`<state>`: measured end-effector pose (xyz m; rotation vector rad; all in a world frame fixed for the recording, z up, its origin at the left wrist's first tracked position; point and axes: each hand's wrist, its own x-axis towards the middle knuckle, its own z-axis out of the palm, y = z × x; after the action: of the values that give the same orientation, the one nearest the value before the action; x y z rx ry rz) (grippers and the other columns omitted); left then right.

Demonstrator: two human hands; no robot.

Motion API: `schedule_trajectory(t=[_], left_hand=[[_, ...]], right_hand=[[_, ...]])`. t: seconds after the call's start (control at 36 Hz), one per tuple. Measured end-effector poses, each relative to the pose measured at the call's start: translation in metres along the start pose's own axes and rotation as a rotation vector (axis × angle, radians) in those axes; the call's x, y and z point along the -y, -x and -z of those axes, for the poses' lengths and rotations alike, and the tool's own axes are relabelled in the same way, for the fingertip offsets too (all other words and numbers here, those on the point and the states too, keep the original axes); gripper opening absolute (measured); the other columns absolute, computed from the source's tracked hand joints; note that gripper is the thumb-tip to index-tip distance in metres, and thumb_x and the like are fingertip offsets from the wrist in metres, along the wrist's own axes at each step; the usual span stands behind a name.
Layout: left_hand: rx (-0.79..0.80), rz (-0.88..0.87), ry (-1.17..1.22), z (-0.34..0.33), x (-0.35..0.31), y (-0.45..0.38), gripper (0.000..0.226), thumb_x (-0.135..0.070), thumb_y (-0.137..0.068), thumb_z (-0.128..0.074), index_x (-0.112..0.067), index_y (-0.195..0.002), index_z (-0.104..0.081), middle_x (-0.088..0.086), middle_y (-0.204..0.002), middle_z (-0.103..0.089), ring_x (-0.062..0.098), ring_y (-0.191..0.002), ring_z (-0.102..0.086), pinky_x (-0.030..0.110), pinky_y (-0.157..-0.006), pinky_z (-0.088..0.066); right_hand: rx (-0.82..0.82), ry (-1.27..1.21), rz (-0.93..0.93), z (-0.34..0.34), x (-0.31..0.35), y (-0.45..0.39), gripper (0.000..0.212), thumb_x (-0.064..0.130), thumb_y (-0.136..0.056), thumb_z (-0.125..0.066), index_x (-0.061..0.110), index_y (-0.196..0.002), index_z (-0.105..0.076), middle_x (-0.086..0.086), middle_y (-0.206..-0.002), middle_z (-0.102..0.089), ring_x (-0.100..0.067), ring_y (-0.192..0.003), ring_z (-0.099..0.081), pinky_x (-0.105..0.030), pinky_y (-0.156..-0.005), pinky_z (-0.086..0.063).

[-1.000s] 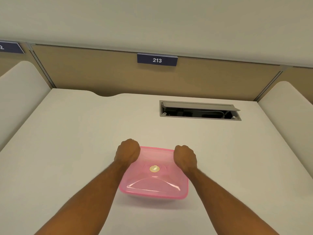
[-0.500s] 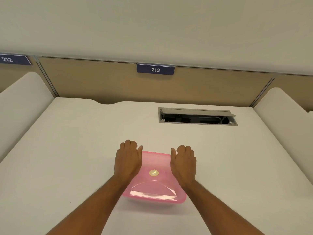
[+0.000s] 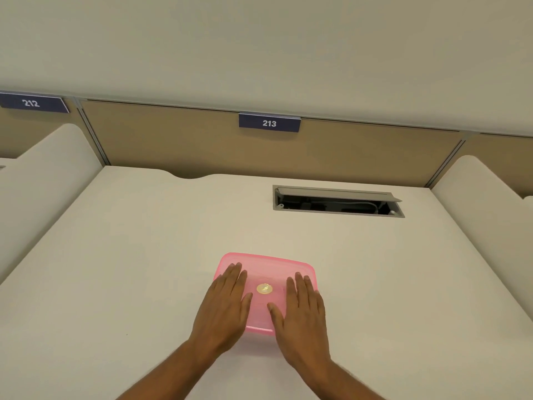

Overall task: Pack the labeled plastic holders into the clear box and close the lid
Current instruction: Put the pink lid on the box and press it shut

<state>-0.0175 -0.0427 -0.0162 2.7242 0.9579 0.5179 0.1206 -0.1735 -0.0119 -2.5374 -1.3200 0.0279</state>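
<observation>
Both palms are pressing flat on the translucent pink plastic lid (image 3: 266, 277), left hand (image 3: 223, 310) and right hand (image 3: 302, 316) with fingers straight, likely seating it onto the box sitting on the cream white desk (image 3: 129, 255); holders aren't showing.

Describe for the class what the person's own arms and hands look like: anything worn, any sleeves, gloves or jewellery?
Both forearms are bare as far as the picture shows, with no sleeves in view. The left hand and right hand wear no gloves, and no rings, watch or bracelet show. Light hair is visible along the forearms.
</observation>
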Motion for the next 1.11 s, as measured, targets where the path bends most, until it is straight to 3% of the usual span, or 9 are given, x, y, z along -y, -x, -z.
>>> schedule_trajectory(t=[0.17,0.31,0.5,0.78,1.03,1.11], left_hand=[[0.072,0.011,-0.052,-0.003,0.004,-0.002,0.063,-0.042,-0.101,-0.018,-0.008,-0.152,-0.03,0.006,-0.161,-0.02,0.019,-0.149,-0.019,0.037,-0.122,-0.016],[0.094,0.059,-0.076,-0.002,0.009,-0.028,0.065,-0.043,-0.1,-0.019,-0.004,-0.15,-0.034,0.011,-0.158,-0.027,0.023,-0.147,-0.027,0.04,-0.118,-0.02],[0.198,0.089,-0.144,-0.008,0.025,-0.068,0.066,-0.048,-0.103,-0.011,-0.012,-0.157,-0.004,0.004,-0.164,0.002,0.017,-0.151,0.003,0.034,-0.12,0.003],[0.281,0.102,-0.172,-0.013,0.038,-0.1,0.068,-0.054,-0.101,-0.006,-0.016,-0.156,0.01,0.002,-0.163,0.016,0.019,-0.149,0.016,0.037,-0.119,0.009],[0.314,0.101,-0.164,-0.011,0.039,-0.105,0.069,-0.055,-0.1,-0.004,-0.018,-0.154,0.015,0.001,-0.162,0.021,0.019,-0.148,0.019,0.037,-0.119,0.01],[0.35,0.097,-0.175,-0.006,0.037,-0.106,0.076,-0.06,-0.092,0.006,-0.017,-0.154,0.015,0.003,-0.162,0.021,0.021,-0.148,0.02,0.039,-0.12,0.008]], right_hand=[[0.05,0.001,0.055,-0.009,-0.009,-0.017,0.078,0.066,-0.097,-0.005,0.018,-0.158,-0.016,0.002,-0.165,-0.002,-0.013,-0.152,0.001,-0.038,-0.122,0.001],[0.098,0.009,0.119,-0.01,-0.013,-0.057,0.083,0.069,-0.095,-0.003,0.017,-0.158,-0.012,0.001,-0.165,0.001,-0.013,-0.152,0.004,-0.034,-0.122,0.005],[0.15,0.027,0.105,-0.011,-0.005,-0.096,0.083,0.068,-0.094,0.0,0.016,-0.158,0.0,-0.001,-0.166,0.007,-0.017,-0.152,0.007,-0.038,-0.123,0.004],[0.302,0.021,0.127,-0.007,-0.007,-0.135,0.086,0.071,-0.095,-0.011,0.015,-0.156,0.014,-0.002,-0.163,0.021,-0.018,-0.15,0.018,-0.039,-0.121,0.01],[0.311,0.042,0.114,-0.008,-0.005,-0.137,0.086,0.071,-0.095,-0.009,0.016,-0.155,0.016,-0.001,-0.162,0.023,-0.019,-0.149,0.02,-0.04,-0.122,0.008],[0.33,0.055,0.113,-0.006,-0.005,-0.138,0.086,0.071,-0.094,-0.01,0.016,-0.155,0.016,-0.002,-0.162,0.023,-0.019,-0.149,0.02,-0.04,-0.122,0.008]])
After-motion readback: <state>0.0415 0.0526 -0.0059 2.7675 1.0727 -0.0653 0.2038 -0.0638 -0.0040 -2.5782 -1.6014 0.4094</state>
